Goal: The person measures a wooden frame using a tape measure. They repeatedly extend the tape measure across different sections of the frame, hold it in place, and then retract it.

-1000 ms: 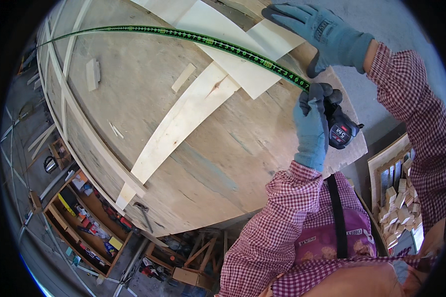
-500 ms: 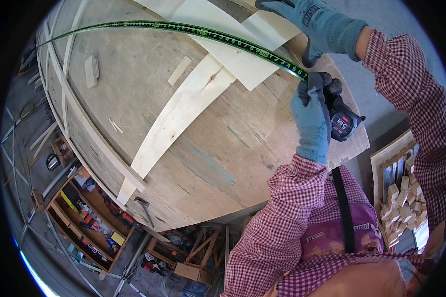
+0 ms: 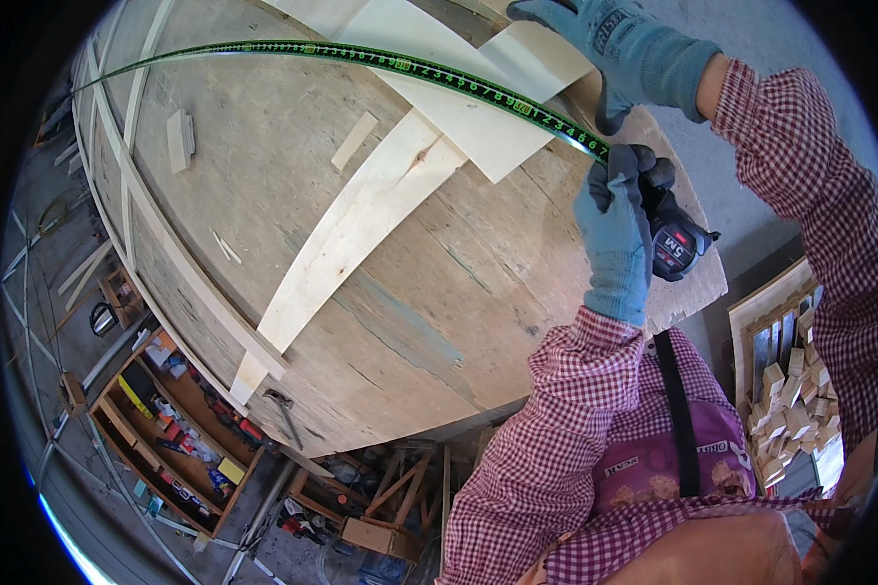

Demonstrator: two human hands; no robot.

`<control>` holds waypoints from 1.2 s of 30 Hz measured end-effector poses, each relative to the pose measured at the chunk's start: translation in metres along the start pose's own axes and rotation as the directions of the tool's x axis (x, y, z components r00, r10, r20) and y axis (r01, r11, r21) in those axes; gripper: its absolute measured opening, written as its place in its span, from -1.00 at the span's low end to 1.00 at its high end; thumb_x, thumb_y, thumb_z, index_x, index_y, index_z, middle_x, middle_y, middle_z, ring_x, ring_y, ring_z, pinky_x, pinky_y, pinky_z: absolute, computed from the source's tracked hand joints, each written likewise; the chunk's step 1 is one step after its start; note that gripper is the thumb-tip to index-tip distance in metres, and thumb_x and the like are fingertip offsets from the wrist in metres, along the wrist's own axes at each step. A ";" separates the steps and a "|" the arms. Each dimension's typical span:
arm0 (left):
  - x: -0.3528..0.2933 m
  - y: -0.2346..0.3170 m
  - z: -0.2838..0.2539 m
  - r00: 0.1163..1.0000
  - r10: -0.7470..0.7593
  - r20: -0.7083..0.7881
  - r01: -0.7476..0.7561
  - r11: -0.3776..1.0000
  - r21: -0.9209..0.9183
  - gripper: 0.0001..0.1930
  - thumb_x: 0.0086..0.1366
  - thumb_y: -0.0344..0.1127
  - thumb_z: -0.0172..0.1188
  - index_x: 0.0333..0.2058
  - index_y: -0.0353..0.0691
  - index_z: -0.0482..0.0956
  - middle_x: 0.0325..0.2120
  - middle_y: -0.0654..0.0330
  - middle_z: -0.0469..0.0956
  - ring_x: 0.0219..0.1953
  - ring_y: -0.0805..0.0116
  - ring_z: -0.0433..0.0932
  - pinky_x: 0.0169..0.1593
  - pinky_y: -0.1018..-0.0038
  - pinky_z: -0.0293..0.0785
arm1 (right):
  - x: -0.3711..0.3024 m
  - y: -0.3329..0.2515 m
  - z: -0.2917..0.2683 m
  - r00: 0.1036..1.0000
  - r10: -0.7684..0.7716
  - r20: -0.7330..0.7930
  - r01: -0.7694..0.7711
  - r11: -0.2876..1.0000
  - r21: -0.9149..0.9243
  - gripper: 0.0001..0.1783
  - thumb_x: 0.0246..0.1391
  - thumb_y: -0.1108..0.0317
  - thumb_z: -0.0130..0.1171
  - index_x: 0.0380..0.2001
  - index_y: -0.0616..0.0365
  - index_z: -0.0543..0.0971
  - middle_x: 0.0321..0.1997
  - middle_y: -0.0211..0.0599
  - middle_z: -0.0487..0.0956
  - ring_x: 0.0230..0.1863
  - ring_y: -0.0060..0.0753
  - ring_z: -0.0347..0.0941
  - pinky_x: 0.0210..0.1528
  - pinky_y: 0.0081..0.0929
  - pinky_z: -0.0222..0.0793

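My left hand (image 3: 617, 234), in a blue-grey knit glove with dark coated fingers, is closed on a tape measure (image 3: 678, 242) with a black and red case. Its black-and-green blade (image 3: 458, 82) is pulled out in a long arc to the far left edge of the worktable (image 3: 517, 283). Thin pale wood sheets (image 3: 488, 127) lie under the blade. Up at the right end of the table is my gloved right hand (image 3: 634, 58), fingers spread and thumb pointing down beside the sheets. Nothing shows in its grip, though part of its fingers is cut off by the frame's top.
A long tapered wood strip (image 3: 361, 224) and small offcuts (image 3: 179, 139) lie on the table. A hammer-like tool (image 3: 285, 414) rests near its front edge. Below left stands a wooden tray (image 3: 117, 429) of tools; at right, a box holds wood blocks (image 3: 795, 409).
Barely anything differs. The tape blade and both hands have shifted by a very small amount; my left hand keeps its hold on the tape measure.
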State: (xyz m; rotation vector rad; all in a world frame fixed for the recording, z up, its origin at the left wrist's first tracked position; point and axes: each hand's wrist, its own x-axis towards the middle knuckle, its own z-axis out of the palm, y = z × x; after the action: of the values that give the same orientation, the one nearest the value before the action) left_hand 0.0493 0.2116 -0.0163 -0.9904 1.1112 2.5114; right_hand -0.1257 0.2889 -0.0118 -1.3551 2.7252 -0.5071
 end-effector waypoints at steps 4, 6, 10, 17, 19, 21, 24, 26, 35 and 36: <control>-0.001 0.002 0.001 1.000 0.001 -0.008 -0.001 1.000 0.018 -0.72 0.34 -0.10 0.09 -0.29 -0.23 0.53 -0.45 0.24 0.57 -0.40 0.46 0.56 -0.21 0.50 0.54 | 0.002 0.000 0.000 1.000 0.002 0.004 -0.002 1.000 -0.021 0.04 -0.71 0.14 0.48 0.05 0.11 0.31 -0.03 -0.07 0.36 0.01 -0.03 0.32 0.04 -0.23 0.32; -0.001 0.002 0.002 1.000 0.000 0.004 0.000 1.000 0.004 -0.72 0.34 -0.10 0.09 -0.30 -0.23 0.52 -0.46 0.24 0.57 -0.40 0.46 0.56 -0.20 0.51 0.53 | 0.004 0.001 -0.001 1.000 0.001 0.006 -0.001 0.999 -0.040 0.03 -0.71 0.14 0.48 0.03 0.10 0.32 -0.05 -0.08 0.37 0.00 -0.03 0.33 0.03 -0.23 0.33; 0.000 -0.001 0.003 0.999 -0.031 0.042 0.034 0.996 -0.077 -0.73 0.34 -0.12 0.09 -0.32 -0.23 0.52 -0.47 0.25 0.56 -0.39 0.46 0.55 -0.20 0.53 0.51 | 0.003 -0.004 -0.010 0.976 0.119 0.184 -0.134 0.989 0.070 0.12 -0.73 0.11 0.49 0.10 0.12 0.28 0.01 -0.04 0.36 0.04 -0.01 0.32 0.08 -0.25 0.30; 0.001 -0.001 0.002 0.999 -0.023 0.022 0.024 0.998 -0.062 -0.73 0.34 -0.13 0.08 -0.29 -0.23 0.53 -0.45 0.22 0.58 -0.40 0.46 0.56 -0.22 0.53 0.51 | -0.004 -0.001 -0.005 1.000 0.007 0.004 -0.007 0.997 0.078 0.10 -0.68 0.13 0.49 0.11 0.17 0.28 0.03 0.01 0.34 0.07 0.02 0.31 0.11 -0.27 0.29; -0.001 0.002 0.004 1.000 -0.025 0.007 0.026 0.999 -0.026 -0.73 0.34 -0.12 0.09 -0.29 -0.23 0.54 -0.44 0.22 0.59 -0.40 0.46 0.56 -0.22 0.53 0.52 | -0.004 0.000 0.000 1.000 0.005 -0.005 -0.005 0.996 0.090 0.10 -0.68 0.15 0.49 0.11 0.19 0.27 0.02 0.01 0.34 0.05 0.03 0.31 0.12 -0.27 0.28; 0.000 0.002 0.002 1.000 -0.015 0.012 0.015 1.000 -0.023 -0.72 0.34 -0.11 0.09 -0.29 -0.23 0.54 -0.44 0.22 0.59 -0.40 0.46 0.56 -0.22 0.52 0.52 | -0.002 0.002 0.004 1.000 0.006 0.010 -0.007 0.994 0.111 0.12 -0.68 0.15 0.50 0.12 0.20 0.25 0.02 0.01 0.33 0.05 0.04 0.31 0.13 -0.27 0.27; 0.001 -0.002 -0.002 1.000 0.000 0.028 0.001 0.999 -0.038 -0.71 0.34 -0.10 0.09 -0.29 -0.23 0.54 -0.44 0.23 0.59 -0.38 0.46 0.57 -0.22 0.52 0.51 | 0.000 0.001 0.003 1.000 0.003 0.026 -0.006 0.993 0.120 0.13 -0.68 0.14 0.50 0.12 0.20 0.25 0.02 0.01 0.32 0.05 0.04 0.30 0.14 -0.26 0.27; 0.001 -0.002 -0.002 1.000 -0.018 0.008 0.018 1.000 -0.006 -0.71 0.34 -0.09 0.09 -0.29 -0.23 0.54 -0.44 0.23 0.59 -0.38 0.46 0.57 -0.22 0.53 0.51 | 0.000 0.001 0.003 0.999 0.003 0.038 -0.008 0.992 0.127 0.13 -0.68 0.14 0.50 0.12 0.20 0.24 0.02 0.01 0.32 0.05 0.04 0.29 0.14 -0.26 0.26; 0.000 0.000 -0.001 1.000 -0.010 0.011 0.010 1.000 -0.014 -0.71 0.34 -0.09 0.08 -0.29 -0.23 0.53 -0.44 0.23 0.58 -0.37 0.46 0.58 -0.21 0.52 0.51 | -0.001 0.002 0.001 0.998 0.001 0.066 -0.010 0.989 0.149 0.15 -0.68 0.13 0.51 0.13 0.21 0.22 0.03 0.02 0.29 0.06 0.05 0.27 0.15 -0.25 0.24; 0.000 -0.001 -0.001 1.000 -0.001 0.015 0.001 1.000 -0.008 -0.71 0.35 -0.10 0.08 -0.29 -0.24 0.53 -0.43 0.23 0.58 -0.36 0.46 0.58 -0.21 0.52 0.51 | 0.000 0.002 0.002 0.998 0.001 0.067 -0.011 0.988 0.153 0.15 -0.68 0.12 0.51 0.13 0.22 0.22 0.03 0.02 0.29 0.06 0.05 0.27 0.15 -0.24 0.24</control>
State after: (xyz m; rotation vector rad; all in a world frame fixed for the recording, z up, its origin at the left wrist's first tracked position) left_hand 0.0500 0.2112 -0.0177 -0.9730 1.0962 2.5203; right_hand -0.1264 0.2899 -0.0139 -1.3014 2.5775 -0.6435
